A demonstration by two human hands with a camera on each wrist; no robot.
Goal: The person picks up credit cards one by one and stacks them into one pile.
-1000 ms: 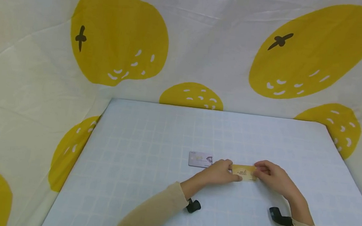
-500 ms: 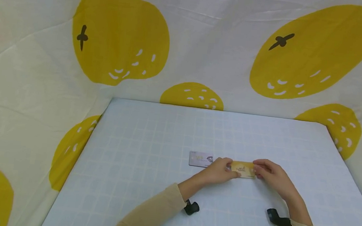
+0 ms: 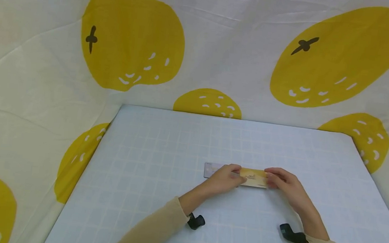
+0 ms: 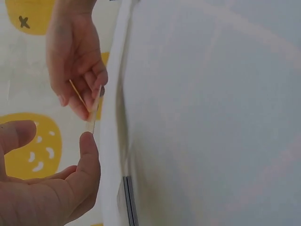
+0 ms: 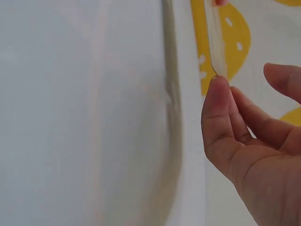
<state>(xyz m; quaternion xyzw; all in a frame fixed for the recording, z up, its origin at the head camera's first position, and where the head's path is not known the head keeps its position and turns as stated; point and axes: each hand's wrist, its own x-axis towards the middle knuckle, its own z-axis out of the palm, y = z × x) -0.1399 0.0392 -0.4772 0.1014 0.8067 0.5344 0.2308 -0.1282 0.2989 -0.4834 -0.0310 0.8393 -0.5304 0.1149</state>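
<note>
A yellow card (image 3: 253, 177) with a small dark print is held above the table between both hands. The left hand (image 3: 223, 179) holds its left end, thumb across the face. At the right end, the fingertips of the right hand (image 3: 285, 184) pinch the card. The left wrist view shows the card (image 4: 95, 110) nearly edge-on, with the left hand (image 4: 56, 188) below and the right hand (image 4: 75, 61) above. Behind the left hand lies a pale lavender card (image 3: 209, 170), partly hidden. Its edge (image 4: 129, 202) looks layered in the left wrist view.
The table (image 3: 157, 145) has a pale blue gridded cover. White cloth (image 3: 216, 41) with large yellow fruit prints hangs behind it and along the sides. A black wrist camera (image 3: 196, 222) sits at the left cuff, another camera (image 3: 292, 236) at the right.
Both hands have carried the yellow card leftward and slightly toward the far edge. The left hand now covers more of the lavender card, which stays in place.
</note>
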